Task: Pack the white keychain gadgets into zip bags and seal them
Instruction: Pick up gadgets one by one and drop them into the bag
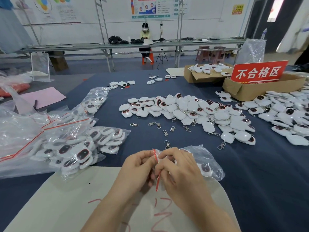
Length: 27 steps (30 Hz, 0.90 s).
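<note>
a pale sheet (66,198) marked with red scribbles lies nearest, under both forearms, and serves as the work pad on the dark blue table cloth (250,173). above it the left hand (138,166) and the right hand (177,168) meet with fingers curled, each pinching the red zip strip (157,166) of a clear zip bag (209,158). the strip runs roughly upright between the two sets of fingertips, a hold that suits pressing the seal closed along its length. sealing is judged to be the step in hand; whether the strip is fully closed cannot be told, since fingers cover most of it. the bag extends to the right behind the right hand, and one white keychain gadget (205,169) with a dark face shows through the film; any others inside are hidden. filled bags (80,148) lie to the left, probably finished output kept within reach. beyond the hands lie loose metal clasps (165,132), then the pile of unpacked gadgets (184,108), cut off at the right edge. farther back stand cardboard boxes (250,91) and a red sign (258,72). a seated person (145,36) at a far bench is too small to describe.
</note>
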Motion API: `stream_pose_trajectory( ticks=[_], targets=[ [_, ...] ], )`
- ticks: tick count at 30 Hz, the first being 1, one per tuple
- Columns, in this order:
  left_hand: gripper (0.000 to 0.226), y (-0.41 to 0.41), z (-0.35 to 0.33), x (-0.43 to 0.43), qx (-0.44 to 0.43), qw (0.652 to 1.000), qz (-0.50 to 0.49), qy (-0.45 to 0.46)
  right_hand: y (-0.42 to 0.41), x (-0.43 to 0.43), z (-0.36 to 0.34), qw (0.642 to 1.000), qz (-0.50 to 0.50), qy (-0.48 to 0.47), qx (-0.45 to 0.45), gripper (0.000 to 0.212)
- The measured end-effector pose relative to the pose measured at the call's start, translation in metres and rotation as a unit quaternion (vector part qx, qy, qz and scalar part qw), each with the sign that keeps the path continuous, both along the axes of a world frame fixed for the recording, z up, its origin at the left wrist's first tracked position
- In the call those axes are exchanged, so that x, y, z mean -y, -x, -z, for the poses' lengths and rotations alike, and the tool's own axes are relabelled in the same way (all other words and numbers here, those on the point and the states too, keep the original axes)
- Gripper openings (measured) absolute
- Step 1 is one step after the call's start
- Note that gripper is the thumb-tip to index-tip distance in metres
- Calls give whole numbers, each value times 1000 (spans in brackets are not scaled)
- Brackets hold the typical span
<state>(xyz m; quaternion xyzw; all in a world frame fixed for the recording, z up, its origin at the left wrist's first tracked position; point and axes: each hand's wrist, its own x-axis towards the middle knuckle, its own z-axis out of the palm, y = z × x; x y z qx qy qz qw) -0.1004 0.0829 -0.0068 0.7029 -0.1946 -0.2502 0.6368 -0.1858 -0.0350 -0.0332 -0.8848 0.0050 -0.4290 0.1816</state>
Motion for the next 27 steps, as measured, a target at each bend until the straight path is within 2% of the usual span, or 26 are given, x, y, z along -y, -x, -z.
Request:
stream_pose_trajectory(
  ticks=[3,5,7,9,12,15,17,20,22,25,27],
  targets=[
    [29,-1,4,-1,145,987,15,-68,0,0,0,1000,-17,-6,-17,19],
    [35,-4,7,-2,197,975,3,-100,2,0,-1,999,-20,-17,-29,19],
    [41,-9,10,-3,180,979,-25,-96,4,5,-4,998,8,-51,-27,22],
    [45,-16,14,-4,158,980,-93,-78,6,18,-8,992,51,-116,-10,27],
    [43,-26,19,-6,144,974,-169,-48,13,51,-10,970,162,-184,-5,37],
    [42,-30,22,-7,151,969,-188,-52,26,87,-6,930,308,-192,-52,43],
    [44,-32,25,-7,153,968,-190,-54,35,105,-2,900,375,-187,-119,46],
    [48,-33,26,-6,163,968,-182,-62,40,117,1,857,409,-225,-216,50],
    [50,-33,26,-6,168,967,-180,-63,40,119,3,853,411,-220,-235,47],
    [50,-35,27,-6,174,966,-180,-69,37,119,5,864,410,-223,-189,38],
    [46,-35,28,-5,178,965,-181,-69,34,120,4,869,408,-233,-154,39]
  ],
)
